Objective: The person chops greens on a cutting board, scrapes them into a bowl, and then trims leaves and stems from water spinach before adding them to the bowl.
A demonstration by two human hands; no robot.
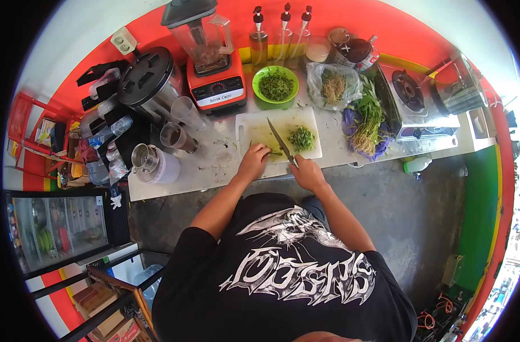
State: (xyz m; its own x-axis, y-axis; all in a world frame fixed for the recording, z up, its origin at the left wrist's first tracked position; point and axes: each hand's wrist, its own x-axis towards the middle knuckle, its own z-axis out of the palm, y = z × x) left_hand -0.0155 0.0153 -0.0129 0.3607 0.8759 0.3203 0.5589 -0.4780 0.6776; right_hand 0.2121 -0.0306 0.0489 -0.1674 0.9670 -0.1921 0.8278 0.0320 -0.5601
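On the white cutting board [248, 121], my right hand [307, 173] grips the handle of a knife [280, 140], its blade slanting up and left across the board. My left hand [255, 162] rests at the board's lower left with its fingers curled together. A few green bits lie by its fingertips; whether it pinches any is too small to tell. A pile of chopped greens [301, 138] sits right of the blade. Behind the board stands a green bowl [275, 105] filled with chopped greens.
A red blender [217, 85], plastic cups [177, 138] and a metal-lidded container [156, 163] stand left. Pump bottles [259, 48] line the back. Right are a bag of roots [333, 85], leafy greens [369, 117] and a gas stove [422, 119].
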